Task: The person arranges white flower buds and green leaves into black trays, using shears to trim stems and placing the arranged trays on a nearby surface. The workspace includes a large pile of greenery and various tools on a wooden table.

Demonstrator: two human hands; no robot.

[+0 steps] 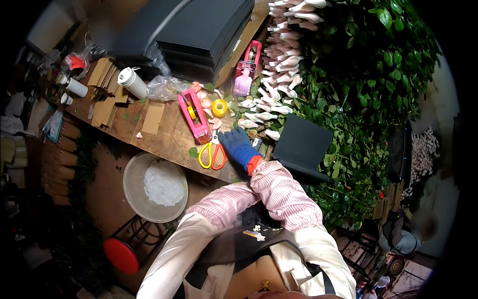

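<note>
My right hand wears a blue glove with an orange cuff. It rests on the wooden table, fingers spread and pointing away from me, with nothing visible in them. Just left of it lie scissors with one yellow and one red handle. A pink tape dispenser stands behind the scissors, beside a yellow tape roll. Ahead of the glove are flower buds in pale sleeves. To its right sits a black padded panel. My left sleeve passes under the right forearm; that hand is hidden.
Leafy green stems heap up along the right. Stacked black sheets stand at the back, near a phone and a second pink dispenser. A white tumbler, a tub and a red stool are left.
</note>
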